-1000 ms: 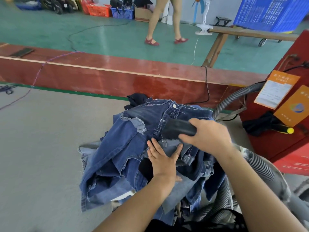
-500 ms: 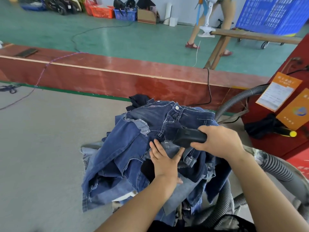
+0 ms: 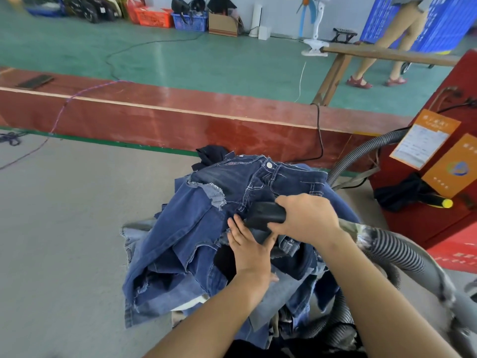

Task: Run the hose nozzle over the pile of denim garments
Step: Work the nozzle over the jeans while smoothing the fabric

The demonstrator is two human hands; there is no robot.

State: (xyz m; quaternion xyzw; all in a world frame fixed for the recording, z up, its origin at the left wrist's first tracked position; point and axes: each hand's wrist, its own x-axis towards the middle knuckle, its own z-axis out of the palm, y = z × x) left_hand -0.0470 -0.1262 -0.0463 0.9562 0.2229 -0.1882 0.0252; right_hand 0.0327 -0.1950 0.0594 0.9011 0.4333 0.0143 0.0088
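A heap of blue denim garments point(image 3: 196, 236) lies on the grey table, a dark pair with a metal waist button on top. My right hand point(image 3: 307, 218) grips the black hose nozzle point(image 3: 263, 214), whose mouth lies on the top garment just below its fly. The grey ribbed hose point(image 3: 395, 251) runs from my right wrist off to the right. My left hand point(image 3: 249, 248) lies flat with straight fingers on the denim, directly under the nozzle.
A grey table surface point(image 3: 67, 228) spreads to the left. A red board wall point(image 3: 160, 122) borders the far side. A red machine point(image 3: 438, 192) with orange tags stands at right, a second hose point(image 3: 358, 156) leading to it. A person point(image 3: 382, 55) walks beyond.
The nozzle and my right hand have stayed near the fly of the top jeans, shifting only slightly. My left hand keeps pressing the denim. The person in the background has walked to the right.
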